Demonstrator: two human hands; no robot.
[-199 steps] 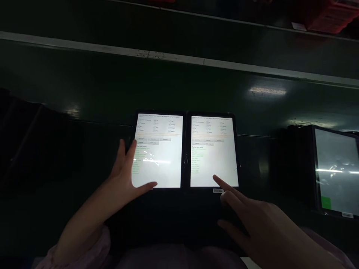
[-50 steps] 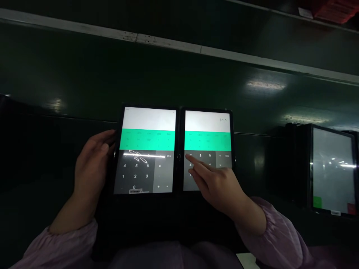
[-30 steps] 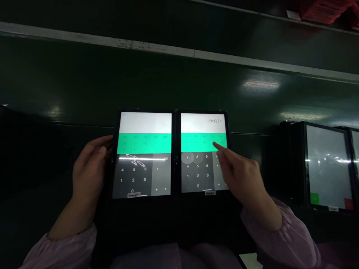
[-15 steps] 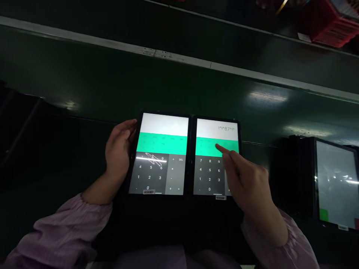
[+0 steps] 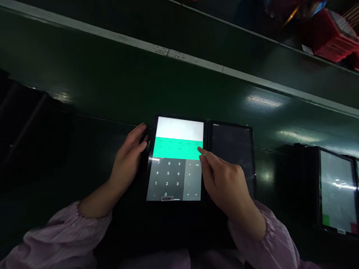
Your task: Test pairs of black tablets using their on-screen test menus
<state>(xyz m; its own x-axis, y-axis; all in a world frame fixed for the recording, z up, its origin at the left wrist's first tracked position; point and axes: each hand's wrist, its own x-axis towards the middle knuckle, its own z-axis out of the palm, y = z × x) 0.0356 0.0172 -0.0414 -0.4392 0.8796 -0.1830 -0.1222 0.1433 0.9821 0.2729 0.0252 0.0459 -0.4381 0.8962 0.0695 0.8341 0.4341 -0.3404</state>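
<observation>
Two tablets lie side by side in front of me. The left tablet (image 5: 179,177) shows a calculator with a white display field, a green band and dark number keys; a barcode label sits at its lower edge. Beside its left edge is my left hand (image 5: 127,157), open, fingers a little bent, with nothing held. My right hand (image 5: 224,177) points with its index finger at the right end of the green band, the other fingers curled and holding nothing. Partly behind that hand, the right tablet (image 5: 231,144) has a dark screen.
At the right, another tablet (image 5: 338,186) with a pale screen and coloured corner squares leans on dark objects. A red stack (image 5: 333,39) stands at the upper right. A pale strip (image 5: 126,39) crosses the green bench surface (image 5: 112,74). Dark shapes stand at the left.
My right hand has moved left from the right tablet to the left one. The right tablet's calculator has given way to a dark screen. My left hand has come slightly away from the left tablet.
</observation>
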